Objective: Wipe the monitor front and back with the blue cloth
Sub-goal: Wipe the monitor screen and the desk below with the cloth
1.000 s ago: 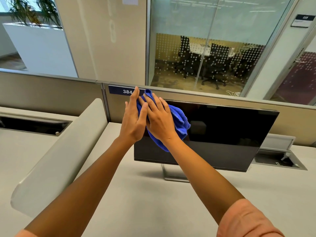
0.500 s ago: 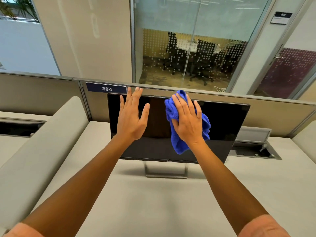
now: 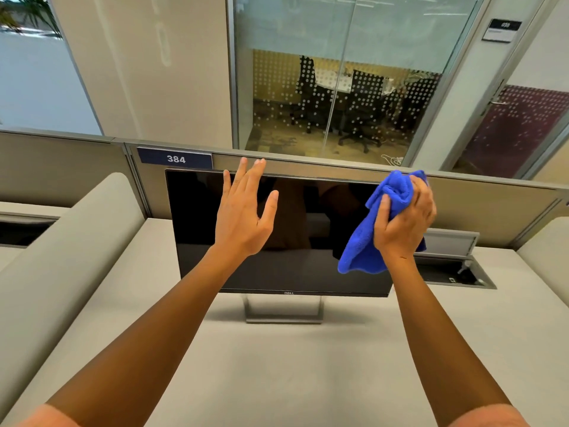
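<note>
A black monitor (image 3: 197, 223) with a dark screen stands on a silver stand at the back of the desk, facing me. My right hand (image 3: 403, 220) grips the bunched blue cloth (image 3: 366, 245) at the screen's upper right corner, and the cloth's loose end hangs down over the screen. My left hand (image 3: 243, 214) is held up in front of the upper middle of the screen with straight, spread fingers reaching its top edge; whether it touches the glass I cannot tell.
The beige desk (image 3: 277, 365) spreads below the monitor. Behind it runs a partition wall with a "384" label (image 3: 175, 158). An open cable tray (image 3: 455, 269) lies at the right, a curved grey divider (image 3: 61, 257) at the left.
My right hand has swept the cloth across the screen from the upper left to the upper right corner and bunched it. The left hand stayed near the top middle, fingers straight.
</note>
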The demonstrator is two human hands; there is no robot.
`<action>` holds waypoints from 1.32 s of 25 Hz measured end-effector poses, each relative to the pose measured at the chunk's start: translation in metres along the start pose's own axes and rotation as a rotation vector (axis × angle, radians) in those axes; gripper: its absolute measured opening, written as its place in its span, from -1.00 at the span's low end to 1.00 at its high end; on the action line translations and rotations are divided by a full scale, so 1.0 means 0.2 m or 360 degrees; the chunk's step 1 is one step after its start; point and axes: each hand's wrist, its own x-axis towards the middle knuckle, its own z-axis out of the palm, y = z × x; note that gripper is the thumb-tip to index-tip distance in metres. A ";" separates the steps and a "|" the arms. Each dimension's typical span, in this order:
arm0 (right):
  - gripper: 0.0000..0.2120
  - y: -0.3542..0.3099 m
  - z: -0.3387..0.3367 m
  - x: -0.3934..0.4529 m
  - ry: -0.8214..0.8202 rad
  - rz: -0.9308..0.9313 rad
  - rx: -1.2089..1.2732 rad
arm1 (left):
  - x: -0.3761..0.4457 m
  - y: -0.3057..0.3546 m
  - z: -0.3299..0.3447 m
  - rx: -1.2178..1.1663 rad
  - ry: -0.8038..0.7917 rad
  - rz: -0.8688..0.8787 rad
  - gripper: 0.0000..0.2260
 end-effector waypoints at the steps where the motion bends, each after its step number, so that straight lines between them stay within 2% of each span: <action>1: -0.53 0.03 0.00 -0.01 0.0026 0.0073 0.0119 | 0.00 0.00 0.01 0.0000 0.0024 -0.0004 -0.50; 5: -0.45 0.06 0.05 -0.15 0.0180 0.0484 0.0443 | -0.01 0.01 0.02 -0.0017 0.0069 0.0000 -0.50; 8: -0.42 0.04 0.12 -0.39 0.0181 0.0827 0.0551 | -0.01 0.03 0.01 -0.0035 0.0043 -0.0013 -0.48; 15: -0.38 -0.03 0.15 -0.85 0.0050 0.1158 0.0698 | -0.02 0.02 -0.02 -0.0030 -0.0030 -0.0009 -0.45; 18: -0.39 -0.12 0.16 -0.90 -0.0177 0.0800 0.0589 | -0.02 0.03 -0.02 -0.0026 -0.0028 -0.0006 -0.46; 21: -0.34 -0.25 0.22 -0.89 -0.0528 0.0461 0.0407 | -0.02 0.02 -0.01 -0.0023 -0.0025 0.0005 -0.46; 22: -0.30 -0.29 0.25 -0.90 -0.0652 0.0222 0.0330 | -0.02 0.02 -0.01 -0.0028 -0.0031 0.0004 -0.46; 25: -0.20 -0.35 0.32 -0.96 -0.0976 -0.0819 0.0077 | -0.02 0.02 -0.02 -0.0051 -0.0033 0.0016 -0.47; 27: -0.15 -0.31 0.33 -1.01 -0.1086 -0.1279 -0.0164 | -0.02 0.02 -0.03 -0.0043 -0.0042 0.0018 -0.47; 29: -0.11 -0.23 0.29 -1.06 -0.1045 -0.1313 -0.0363 | -0.03 0.01 -0.03 -0.0047 -0.0067 0.0015 -0.47; 33: -0.08 -0.09 0.20 -0.98 -0.0734 -0.0698 -0.0451 | -0.02 -0.02 -0.04 -0.0092 -0.0137 -0.0017 -0.46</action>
